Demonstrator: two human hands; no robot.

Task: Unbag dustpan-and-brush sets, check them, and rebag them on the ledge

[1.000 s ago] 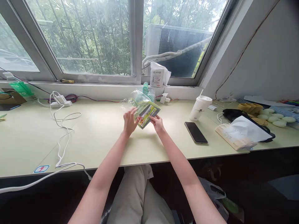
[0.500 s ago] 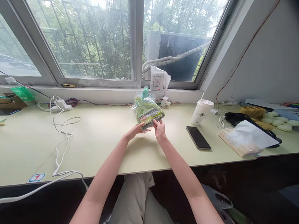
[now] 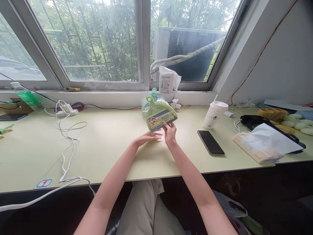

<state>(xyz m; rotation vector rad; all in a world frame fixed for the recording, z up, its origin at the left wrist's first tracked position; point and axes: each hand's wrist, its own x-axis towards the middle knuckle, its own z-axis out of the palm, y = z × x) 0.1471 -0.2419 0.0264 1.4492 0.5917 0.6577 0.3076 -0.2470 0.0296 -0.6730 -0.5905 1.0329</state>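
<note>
A small green dustpan and brush set (image 3: 160,114), with a printed label and clear plastic wrap round its back, is held up above the desk. Its handles point toward the window and its wide edge, with grey bristles, faces me. My right hand (image 3: 169,132) pinches that lower edge, thumb on the front; the fingers behind are partly hidden. Just under the left corner of the set is my left hand (image 3: 148,138), its fingers stretched out and nothing gripped. Whether its fingertips touch the set I cannot tell.
On the right stand a white paper cup (image 3: 214,115) with a straw, a black phone (image 3: 210,143) and a tissue pack (image 3: 254,147). White cables (image 3: 70,140) and a power strip (image 3: 67,112) lie left. A white packet (image 3: 166,81) sits on the sill.
The dustpan and brush set has tipped up so its label faces me more. My left hand has come off its left corner with fingers extended; my right hand keeps its grip.
</note>
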